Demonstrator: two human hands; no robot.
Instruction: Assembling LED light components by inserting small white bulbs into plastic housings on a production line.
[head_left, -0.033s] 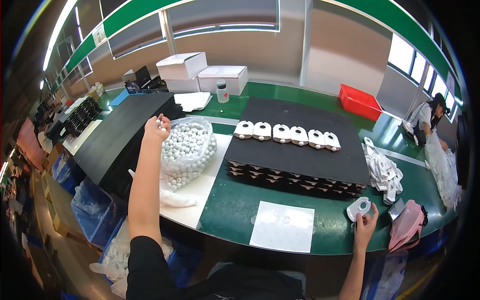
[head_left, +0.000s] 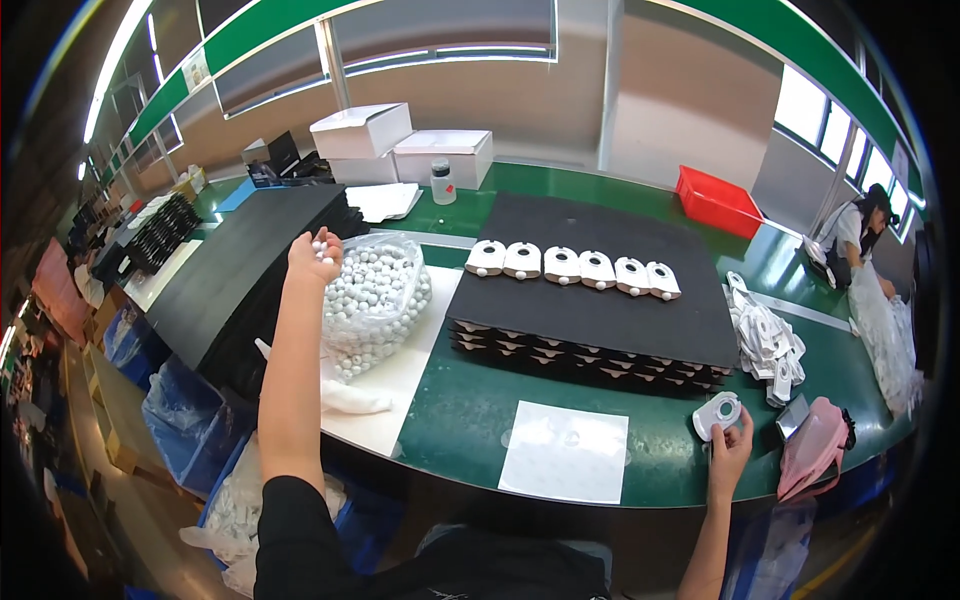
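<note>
From where I stand, what counts is the wide gap between the worker's 2 hands (I read the clock from the worker's side, 12 straight ahead). The left hand [head_left: 311, 262], fingers curled up, cups a few white balls [head_left: 321, 246]; how many, I can't tell. It hangs by the left edge of the bag [head_left: 414, 256], which is full of the same kind; whether it touches the plastic, I can't make out.

The right hand [head_left: 731, 450] pinches a white part [head_left: 707, 422] between thumb and fingers, over the near edge of the surface [head_left: 460, 410]. That part's long axis runs roughly from 8 to 2 o'clock, its ring towards 2.

From the part, the cupped balls lie well off towards 10 o'clock, and the sheet [head_left: 563, 452] between 8 and 9. The row of 6 parts [head_left: 563, 270] sits on the black board [head_left: 600, 325], at about 3 o'clock from the left hand and between 10 and 11 from the right. Each has a ball at its 6 o'clock end. The right hand is nearer the heap [head_left: 768, 345], at 1 o'clock, and the pink pouch [head_left: 812, 450], at 3.
</note>
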